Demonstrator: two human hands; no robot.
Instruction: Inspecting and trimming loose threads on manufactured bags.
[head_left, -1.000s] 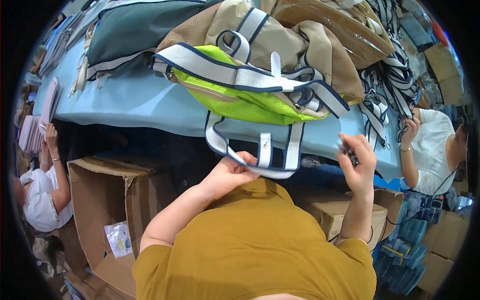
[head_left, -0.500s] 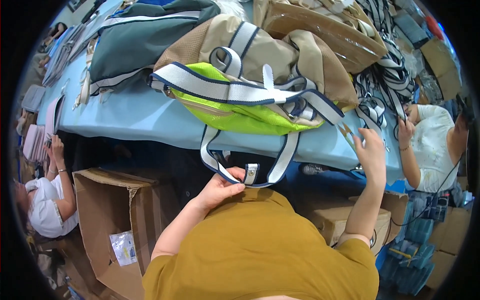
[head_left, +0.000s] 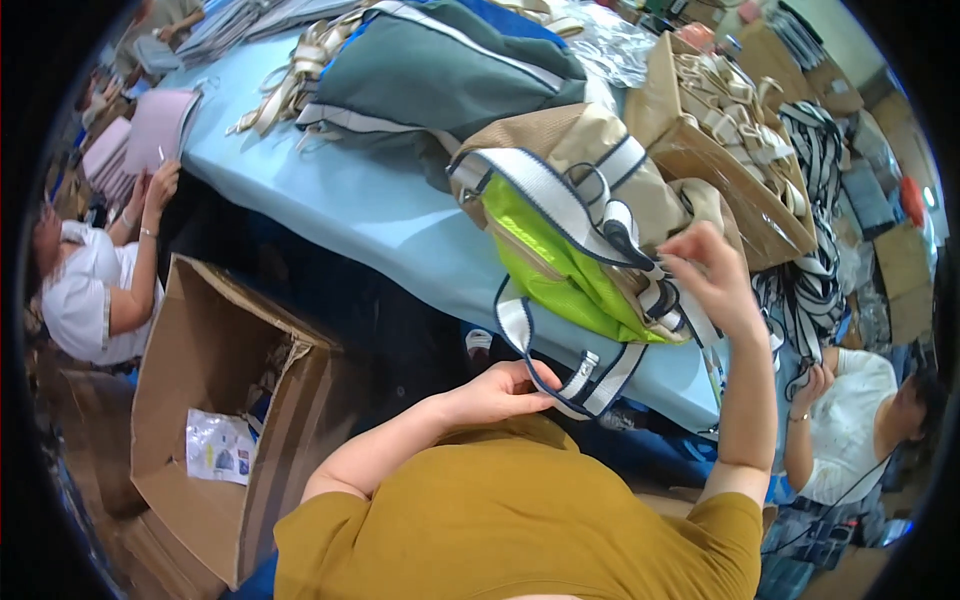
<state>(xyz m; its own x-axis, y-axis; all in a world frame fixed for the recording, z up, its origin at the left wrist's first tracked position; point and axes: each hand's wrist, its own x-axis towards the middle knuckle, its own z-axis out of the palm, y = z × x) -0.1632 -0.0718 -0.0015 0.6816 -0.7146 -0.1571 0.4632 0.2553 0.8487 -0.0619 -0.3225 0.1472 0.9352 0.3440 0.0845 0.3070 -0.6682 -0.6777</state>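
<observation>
Low carton: Standing open at my 8 o'clock (head_left: 190, 350), and I see a clear plastic packet (head_left: 220, 447) inside.
Counter carton: Up at 2 o'clock (head_left: 720, 190) on the blue counter (head_left: 270, 180), heaped with cream straps (head_left: 740, 130).
Lime-and-beige bag: Here it lies (head_left: 550, 285), near the counter's edge, 1 o'clock from my left grip (head_left: 500, 392), 9 o'clock from my right grip (head_left: 710, 275).
Left grip: Thumb and fingers pinched together on the navy-edged white strap (head_left: 514, 322), looping off the bag's near side.
Right grip: Fingers curled beside the bag; I can't tell whether they hold anything.
</observation>
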